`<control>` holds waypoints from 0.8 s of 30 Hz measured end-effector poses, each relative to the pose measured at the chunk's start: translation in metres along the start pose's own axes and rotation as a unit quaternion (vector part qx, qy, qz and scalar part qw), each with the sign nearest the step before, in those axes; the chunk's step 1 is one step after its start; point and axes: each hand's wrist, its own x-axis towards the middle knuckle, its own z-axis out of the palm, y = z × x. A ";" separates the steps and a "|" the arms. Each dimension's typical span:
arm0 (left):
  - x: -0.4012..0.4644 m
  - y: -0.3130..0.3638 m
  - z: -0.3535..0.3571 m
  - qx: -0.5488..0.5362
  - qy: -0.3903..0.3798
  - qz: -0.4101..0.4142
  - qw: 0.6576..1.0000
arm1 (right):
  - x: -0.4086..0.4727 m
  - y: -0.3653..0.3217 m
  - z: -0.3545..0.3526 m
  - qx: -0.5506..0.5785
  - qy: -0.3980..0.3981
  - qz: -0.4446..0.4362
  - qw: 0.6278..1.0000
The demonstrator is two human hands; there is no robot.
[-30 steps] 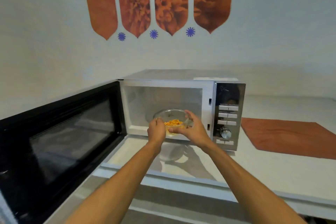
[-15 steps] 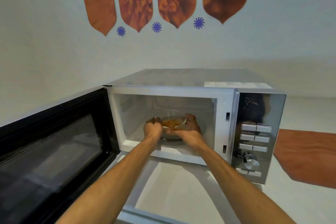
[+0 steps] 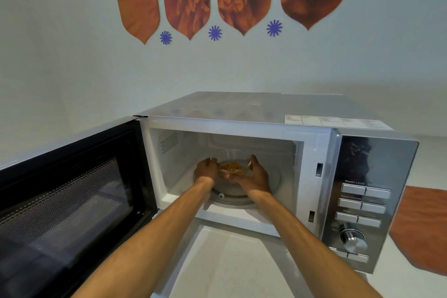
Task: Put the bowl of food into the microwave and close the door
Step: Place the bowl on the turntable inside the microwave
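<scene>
A clear glass bowl (image 3: 232,169) with orange food sits between my hands, deep inside the silver microwave (image 3: 266,113). My left hand (image 3: 205,170) grips the bowl's left rim and my right hand (image 3: 257,174) holds its right side. The bowl hovers over or rests on the glass turntable (image 3: 271,178); I cannot tell which. The black-framed door (image 3: 70,201) stands swung wide open to the left. Both forearms reach in through the opening.
The control panel (image 3: 362,203) with buttons and a knob (image 3: 352,238) is on the microwave's right side. An orange mat (image 3: 423,227) lies on the white counter (image 3: 232,264) to the right. The wall behind carries orange decorations.
Both hands carried the bowl from in front of the opening deeper into the cavity, over the turntable. My view has moved closer to the microwave.
</scene>
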 end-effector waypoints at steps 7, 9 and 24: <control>0.006 -0.003 0.009 -0.018 -0.009 0.012 1.000 | 0.009 0.006 -0.003 0.016 -0.014 0.000 1.000; 0.009 -0.004 0.011 -0.019 -0.011 0.017 1.000 | 0.012 0.008 -0.004 0.017 -0.014 -0.004 1.000; -0.026 -0.002 -0.021 0.032 0.046 0.083 0.995 | -0.014 -0.008 -0.008 -0.152 0.023 -0.064 0.986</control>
